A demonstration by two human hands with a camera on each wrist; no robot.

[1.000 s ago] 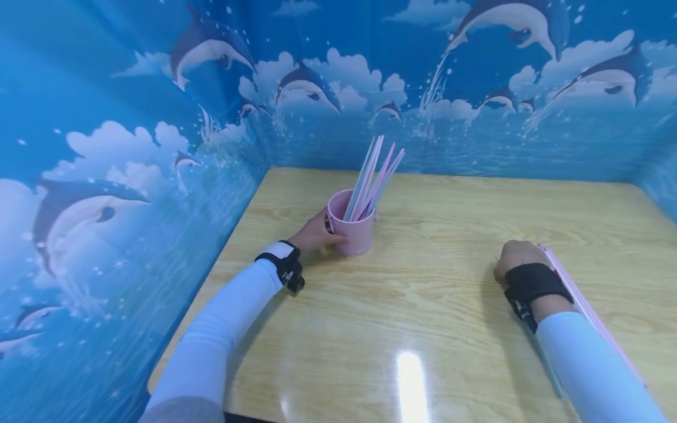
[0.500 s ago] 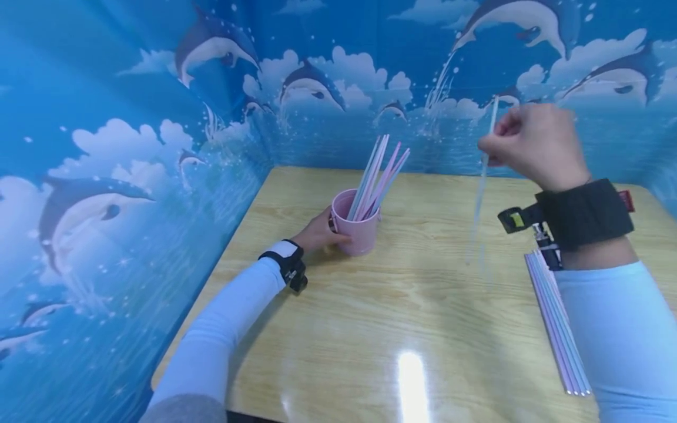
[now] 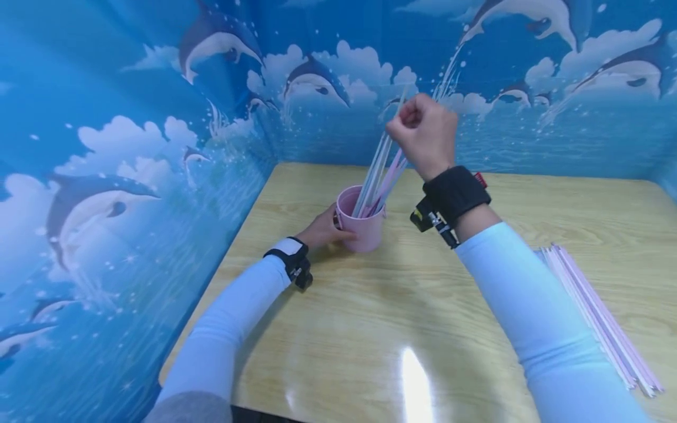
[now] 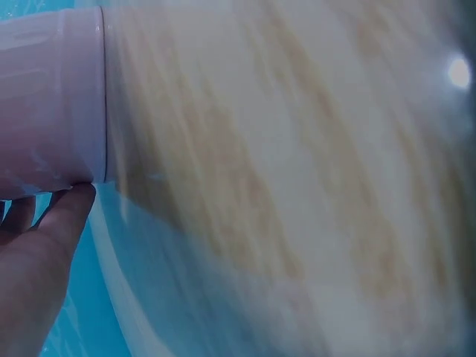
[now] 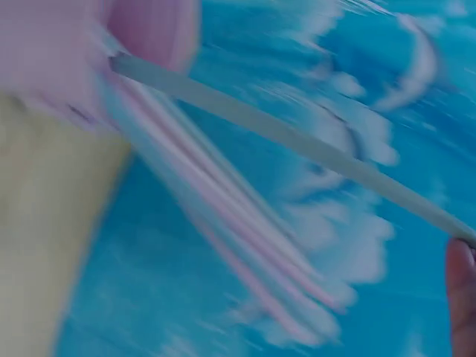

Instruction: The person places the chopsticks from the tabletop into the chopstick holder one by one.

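My left hand [image 3: 324,230] grips the side of a small pink bucket [image 3: 366,236] standing on the table, thumb across its front; its other fingers are partly hidden. In the left wrist view, a fingertip touches the bucket wall [image 4: 52,104] near its edge. Several pastel drinking straws [image 5: 216,186] lean out of the bucket in pink, white and pale blue. Above them, my right hand [image 3: 431,132] pinches one pale straw [image 5: 297,145] near its upper end. In the right wrist view the straw's far end overlaps the bucket's mouth.
A bundle of several pink and white straws [image 3: 597,311] lies on the wooden table [image 3: 423,282] at the right, beside my right forearm. Blue dolphin-printed sheeting [image 3: 132,141] walls the table at the left and back.
My right hand has lifted a straw from the bundle at the right and carried it up and left to above the bucket. My left hand has stayed on the bucket.
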